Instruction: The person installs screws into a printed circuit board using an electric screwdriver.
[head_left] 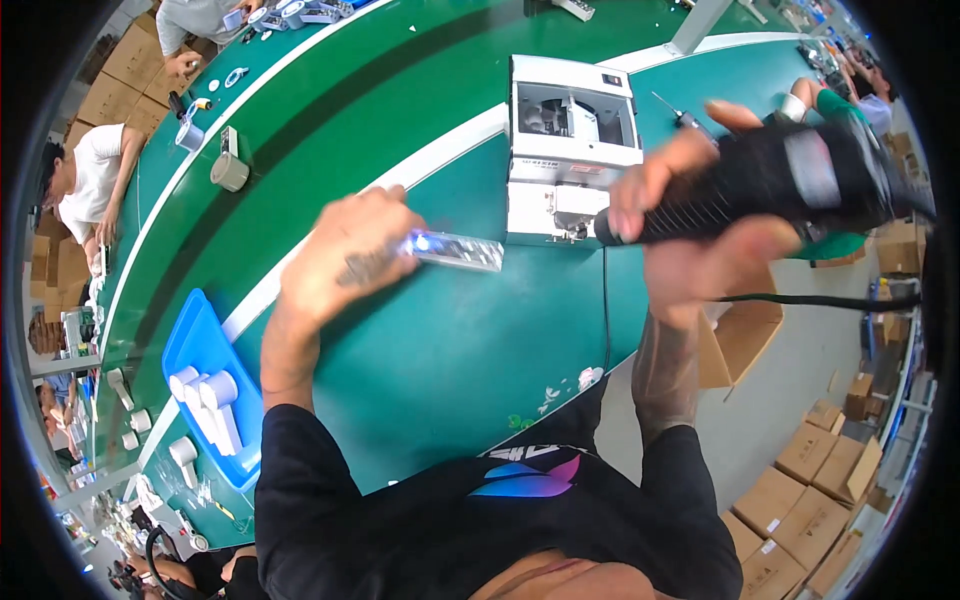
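Observation:
My left hand (pixel 350 245) is closed round one end of a flat, narrow, shiny silvery piece (pixel 465 252), held over the green table. A bright bluish-white spot shows on the piece beside my fingers. In my right hand (pixel 690 265), blurred by motion, is a black corded electric screwdriver (pixel 760 185), its fingers wrapped round the body. The screwdriver's narrow end points left, in front of the lower part of a white screw feeder (pixel 560 170) with an open top window. A gap separates the screwdriver from the silvery piece.
Left of my arm, a blue tray (pixel 190 325) holds several white round-headed parts. More white parts (pixel 183 452) lie beside it. A thin screwdriver (pixel 685 118) lies behind the feeder. An open carton (pixel 745 335) stands right of the table. People work along the far left side.

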